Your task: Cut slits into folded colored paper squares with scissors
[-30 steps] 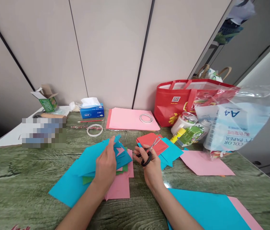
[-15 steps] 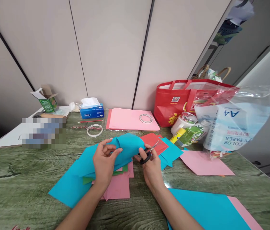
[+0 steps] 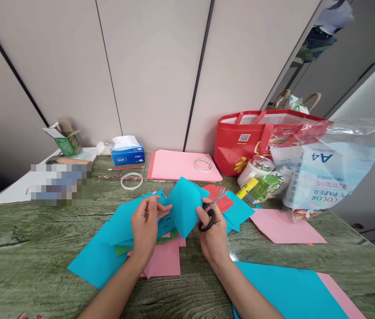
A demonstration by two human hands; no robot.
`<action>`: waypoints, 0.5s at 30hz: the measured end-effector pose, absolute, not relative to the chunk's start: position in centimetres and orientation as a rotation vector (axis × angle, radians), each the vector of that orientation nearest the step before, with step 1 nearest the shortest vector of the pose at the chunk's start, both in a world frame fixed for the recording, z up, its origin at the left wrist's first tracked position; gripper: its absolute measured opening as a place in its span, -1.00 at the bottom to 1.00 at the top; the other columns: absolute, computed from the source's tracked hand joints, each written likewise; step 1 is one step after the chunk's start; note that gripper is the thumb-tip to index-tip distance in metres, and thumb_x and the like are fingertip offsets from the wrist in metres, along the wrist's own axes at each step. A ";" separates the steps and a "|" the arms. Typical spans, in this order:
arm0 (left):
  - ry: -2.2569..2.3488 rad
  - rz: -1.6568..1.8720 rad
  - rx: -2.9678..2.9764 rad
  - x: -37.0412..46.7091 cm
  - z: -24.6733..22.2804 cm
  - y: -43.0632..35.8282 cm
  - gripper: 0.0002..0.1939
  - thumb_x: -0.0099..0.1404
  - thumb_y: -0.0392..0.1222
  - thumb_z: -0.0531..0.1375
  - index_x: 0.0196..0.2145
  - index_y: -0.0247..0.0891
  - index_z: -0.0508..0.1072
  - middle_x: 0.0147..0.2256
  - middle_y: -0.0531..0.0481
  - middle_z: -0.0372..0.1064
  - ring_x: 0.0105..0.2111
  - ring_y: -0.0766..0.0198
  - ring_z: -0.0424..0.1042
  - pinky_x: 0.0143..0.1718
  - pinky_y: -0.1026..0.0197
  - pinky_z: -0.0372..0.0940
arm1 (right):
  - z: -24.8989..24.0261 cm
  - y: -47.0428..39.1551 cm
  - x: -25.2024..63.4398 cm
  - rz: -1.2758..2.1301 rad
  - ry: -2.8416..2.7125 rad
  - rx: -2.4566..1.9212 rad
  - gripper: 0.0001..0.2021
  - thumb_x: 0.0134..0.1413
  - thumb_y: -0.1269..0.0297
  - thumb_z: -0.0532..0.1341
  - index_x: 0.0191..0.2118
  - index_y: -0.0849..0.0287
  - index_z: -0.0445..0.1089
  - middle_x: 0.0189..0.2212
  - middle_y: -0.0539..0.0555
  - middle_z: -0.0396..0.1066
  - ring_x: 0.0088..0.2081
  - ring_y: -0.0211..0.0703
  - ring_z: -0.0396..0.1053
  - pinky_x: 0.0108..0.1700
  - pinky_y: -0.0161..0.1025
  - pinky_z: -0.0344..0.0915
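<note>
Left hand [image 3: 145, 228]: fingers curled, tips at the left edge of the creased bright-blue paper piece [image 3: 184, 207]; can't tell if they pinch it or only touch. Right hand [image 3: 214, 237]: thumb and fingers pinch the same piece at its right edge, and also carry small scissors with black loop handles and metal blades [image 3: 219, 198], blades angled up and to the right. The piece is held up between the hands, crease roughly vertical, above the table. Under and beside the left hand: pile of blue, green and pink paper [image 3: 96, 254]. Just right of the piece: red paper square [image 3: 224, 204] by blue squares [image 3: 240, 210]. Further right, pale pink sheet [image 3: 287, 226]; near right, large blue sheet [image 3: 287, 290] overlapping a pink one. Back of the green wood-grain table [image 3: 24, 266]: blue tissue box [image 3: 128, 156], red pencil [image 3: 126, 168], white tape ring [image 3: 131, 188], pink paper stack [image 3: 177, 166] with another ring on it, yellow glue stick [image 3: 247, 188], red tote bag [image 3: 234, 148], clear plastic paper packet marked A4 [image 3: 323, 177].
</note>
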State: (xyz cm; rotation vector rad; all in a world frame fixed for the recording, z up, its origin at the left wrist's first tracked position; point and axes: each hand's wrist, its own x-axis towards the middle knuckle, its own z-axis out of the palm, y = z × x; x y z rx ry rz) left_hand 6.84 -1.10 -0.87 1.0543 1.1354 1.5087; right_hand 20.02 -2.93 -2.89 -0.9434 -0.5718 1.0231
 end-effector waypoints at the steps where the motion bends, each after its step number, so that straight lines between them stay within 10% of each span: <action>1: 1.123 1.500 1.045 6.7 -1.0 -1.0 -0.69 0.17 0.04 0.04 -0.34 -0.28 0.35 -0.55 0.04 0.31 -0.43 0.17 0.45 -0.45 0.18 0.36 | -2.8 -3.0 20.1 1.044 -0.571 -0.916 -0.66 -0.24 0.26 0.31 -0.25 0.11 0.27 -0.60 -0.16 0.10 -0.62 -0.40 0.03 -0.59 -0.41 0.02; 9: 0.942 1.521 1.296 6.3 -0.2 -1.0 -0.61 0.24 0.01 -0.03 -0.07 -0.18 0.36 0.02 -0.05 0.26 0.05 0.13 0.16 0.02 0.15 0.10 | -1.8 -3.1 21.7 1.502 -0.600 -0.744 -0.67 -0.32 0.26 0.31 -0.31 0.13 0.31 -0.48 -0.04 0.36 -0.48 -0.17 0.32 -0.44 -0.27 0.22; 15: 0.857 1.332 1.129 5.9 -0.6 -1.0 -0.57 0.06 0.13 0.13 -0.26 -0.24 0.49 -0.15 -0.10 0.41 -0.07 0.02 0.28 -0.10 0.11 0.19 | -1.7 -2.4 22.1 1.421 -0.526 -0.833 -0.66 -0.34 0.30 0.35 -0.30 0.13 0.34 -0.55 -0.11 0.38 -0.52 -0.24 0.31 -0.45 -0.32 0.23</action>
